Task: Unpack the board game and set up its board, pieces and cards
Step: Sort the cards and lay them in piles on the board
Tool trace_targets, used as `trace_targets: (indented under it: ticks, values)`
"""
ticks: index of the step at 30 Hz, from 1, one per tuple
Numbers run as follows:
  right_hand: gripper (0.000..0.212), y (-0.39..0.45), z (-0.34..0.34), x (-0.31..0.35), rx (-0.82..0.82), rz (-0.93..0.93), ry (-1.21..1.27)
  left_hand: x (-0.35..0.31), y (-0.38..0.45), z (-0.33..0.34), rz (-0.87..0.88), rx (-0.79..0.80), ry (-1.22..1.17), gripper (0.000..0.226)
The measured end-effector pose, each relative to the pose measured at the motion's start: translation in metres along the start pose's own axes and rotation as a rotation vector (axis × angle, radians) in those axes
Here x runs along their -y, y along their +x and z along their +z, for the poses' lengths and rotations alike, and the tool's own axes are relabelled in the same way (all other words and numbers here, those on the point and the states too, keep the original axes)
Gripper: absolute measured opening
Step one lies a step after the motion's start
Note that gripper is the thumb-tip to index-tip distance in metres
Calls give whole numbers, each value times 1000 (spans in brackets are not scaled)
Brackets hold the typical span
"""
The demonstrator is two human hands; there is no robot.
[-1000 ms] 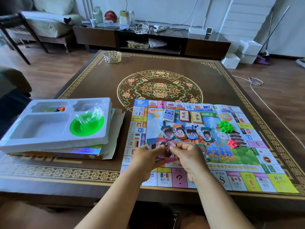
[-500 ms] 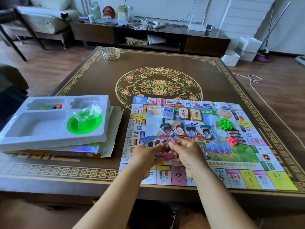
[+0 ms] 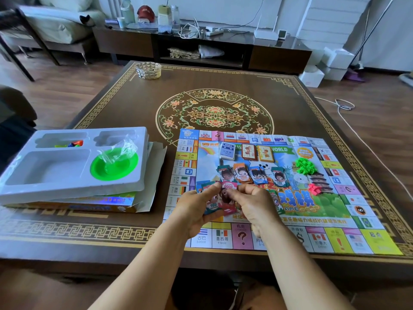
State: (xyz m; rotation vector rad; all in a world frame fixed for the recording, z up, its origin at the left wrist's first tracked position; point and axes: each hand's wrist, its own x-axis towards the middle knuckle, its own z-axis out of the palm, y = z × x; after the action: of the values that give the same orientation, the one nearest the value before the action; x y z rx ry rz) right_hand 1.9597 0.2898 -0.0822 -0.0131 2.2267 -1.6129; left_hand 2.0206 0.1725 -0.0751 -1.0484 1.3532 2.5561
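Both hands are over the near half of the game board [image 3: 290, 222], which lies flat on the dark patterned desk [image 3: 125, 108]. The left hand [image 3: 196, 211] grips a fanned bundle of play-money notes [image 3: 225, 198] from the left, thumb laid across the top, fingers curled beneath. The right hand [image 3: 257, 204] meets it from the other side, thumb and forefinger pinching the same notes at their upper edge. A pink note and a blue one marked 100 show between the two hands.

Just beyond the hands, four small sorted stacks of notes [image 3: 252, 173] sit in a row on the board. Further out from those, three card decks line up: a blue-and-white deck [image 3: 228, 151] on the left, then a red-brown deck [image 3: 248, 151], then a yellow-faced deck [image 3: 266, 153].

Off past the right hand, a heap of green plastic houses [image 3: 305, 166] rests on the board, with a smaller cluster of pink pieces [image 3: 314, 189] nearer, both well apart from the fingers.

Over to the left of the left hand, clear of the board, the white moulded tray insert [image 3: 73, 186] sits on top of the game box [image 3: 89, 203]. Its round well holds a green dish [image 3: 98, 168] with a crumpled clear plastic bag [image 3: 118, 151] on it, and the far-left compartment holds a few coloured pawns [image 3: 71, 144].

Far beyond the hands, near the desk's far edge, stands a faceted glass ashtray [image 3: 148, 70].
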Motion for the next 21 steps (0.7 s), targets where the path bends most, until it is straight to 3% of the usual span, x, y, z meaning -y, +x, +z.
trace_targets:
  ticks: [6,14,21]
  values:
    - [14,-4,-2,5,15,-3,21,1,1,1,9,6,-6,15]
    - [19,-4,-4,10,80,49,29,-4,0,0,-58,32,39,21]
    - [6,-3,-13,12,97,97,68,-4,1,1,-9,-10,68,14]
